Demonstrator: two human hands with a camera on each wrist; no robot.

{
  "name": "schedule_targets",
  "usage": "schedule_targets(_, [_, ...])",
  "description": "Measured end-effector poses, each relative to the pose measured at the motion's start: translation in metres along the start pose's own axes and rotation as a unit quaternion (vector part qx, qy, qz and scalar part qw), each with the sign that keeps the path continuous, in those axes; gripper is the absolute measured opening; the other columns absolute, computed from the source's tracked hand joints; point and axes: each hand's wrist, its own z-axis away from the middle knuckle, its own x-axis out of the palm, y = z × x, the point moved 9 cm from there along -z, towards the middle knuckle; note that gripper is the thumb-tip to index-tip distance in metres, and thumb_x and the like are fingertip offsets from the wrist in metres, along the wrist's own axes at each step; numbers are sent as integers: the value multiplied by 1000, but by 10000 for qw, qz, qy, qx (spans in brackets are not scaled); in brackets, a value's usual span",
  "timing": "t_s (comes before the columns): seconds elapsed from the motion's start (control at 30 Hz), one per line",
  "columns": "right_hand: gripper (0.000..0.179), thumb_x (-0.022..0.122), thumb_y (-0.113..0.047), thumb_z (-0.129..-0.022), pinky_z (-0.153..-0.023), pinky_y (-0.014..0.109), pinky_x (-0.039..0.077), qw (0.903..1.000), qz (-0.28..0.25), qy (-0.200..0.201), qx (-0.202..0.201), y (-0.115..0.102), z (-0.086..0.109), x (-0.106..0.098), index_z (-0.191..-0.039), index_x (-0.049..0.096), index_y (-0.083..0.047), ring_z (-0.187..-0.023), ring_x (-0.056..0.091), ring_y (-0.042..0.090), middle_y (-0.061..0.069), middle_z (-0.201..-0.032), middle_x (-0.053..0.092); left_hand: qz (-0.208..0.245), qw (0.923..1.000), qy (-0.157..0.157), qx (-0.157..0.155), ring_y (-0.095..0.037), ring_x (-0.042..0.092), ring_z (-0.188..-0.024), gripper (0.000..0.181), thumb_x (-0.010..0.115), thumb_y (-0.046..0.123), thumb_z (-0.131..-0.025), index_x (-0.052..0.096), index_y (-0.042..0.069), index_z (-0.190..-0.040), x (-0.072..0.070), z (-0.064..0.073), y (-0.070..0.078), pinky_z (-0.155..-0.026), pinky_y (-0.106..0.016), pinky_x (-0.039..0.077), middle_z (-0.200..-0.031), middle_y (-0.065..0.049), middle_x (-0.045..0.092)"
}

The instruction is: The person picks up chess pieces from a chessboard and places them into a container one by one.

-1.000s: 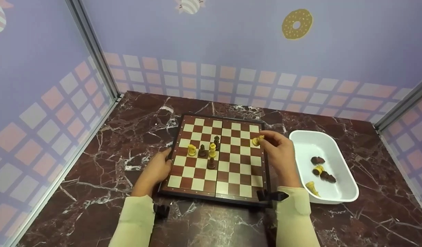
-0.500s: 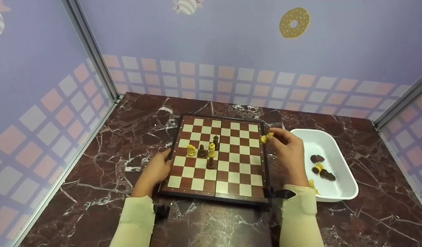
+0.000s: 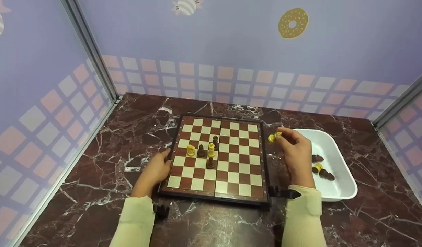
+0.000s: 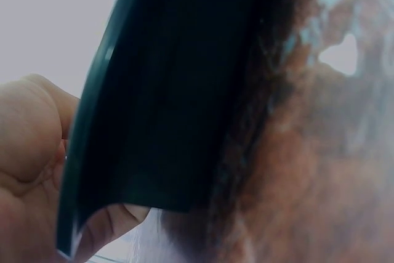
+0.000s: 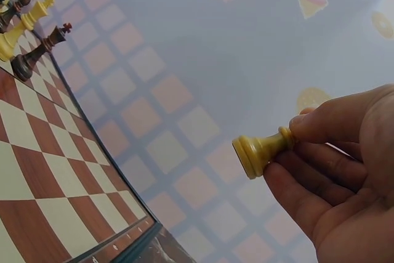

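Observation:
My right hand [image 3: 296,151] pinches a yellow chess piece [image 5: 261,152] between thumb and fingertips, its round base toward the board and its top hidden by the fingers. It is held in the air just off the right edge of the chessboard [image 3: 238,178]. At the board's left edge, my left hand [image 3: 157,168] grips the frame, the dark side wall [image 4: 166,90] filling the left wrist view. Standing on the board are a yellow knight [image 3: 191,150], a yellow king [image 3: 211,151], a dark king [image 5: 43,50] and several other dark pieces, one a dark piece [image 3: 210,163] nearest me.
Right of the board is a white tray [image 3: 350,185], partly behind my right hand and sleeve. Inside it lie a dark chess piece [image 3: 326,174], a yellow and dark piece [image 3: 317,167] and another dark one. Patterned wall panels [image 3: 197,41] enclose the marble table [image 3: 104,164].
My right hand has carried the yellow chess piece rightward, from over the board's right squares to beyond its edge near the tray. The left hand and the standing pieces stay put.

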Motion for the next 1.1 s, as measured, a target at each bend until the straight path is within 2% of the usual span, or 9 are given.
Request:
schedule_targets(0.27, [22,65,-2,-80,-66,13,49,9995,10,324,-31,1,0,-12,-102,68,-1,-76,60,5,3,-89,68,11,9999,-87,-68,-37,35,-130,50,42,8,-93,30,2,-142,3,-1,-3,-107,-50,30,-139,-24,38])
schedule_targets(0.57, [23,65,-1,-80,-69,12,49,9989,-145,456,28,4,-1,-21,-102,67,2,-80,60,7,1,-88,66,-73,9997,-199,-143,-39,32,-130,51,41,10,-94,27,5,-143,4,-1,-4,-106,-52,30,-140,-26,35])
schedule_targets(0.73, [24,64,0,-80,-69,12,48,9985,-225,503,-41,4,-2,-24,-103,66,6,-81,60,7,4,-90,67,-58,9998,-113,-137,-40,33,-130,51,41,9,-94,28,3,-142,2,0,-4,-106,-52,29,-139,-28,36])
schedule_targets(0.87, [23,65,0,-80,-69,12,48,9981,-253,554,-21,6,-4,-28,-102,66,5,-79,60,6,0,-86,67,-78,9998,-75,-147,-41,34,-129,50,41,9,-94,28,3,-142,2,0,-4,-106,-52,30,-138,-28,36])
schedule_targets(1.1, [23,64,1,-79,-68,11,48,9965,-226,804,11,6,-5,-39,-102,66,6,-75,59,5,1,-83,66,-45,9999,-61,-76,-40,33,-130,51,42,10,-93,29,3,-142,0,0,-2,-106,-52,29,-139,-27,37])
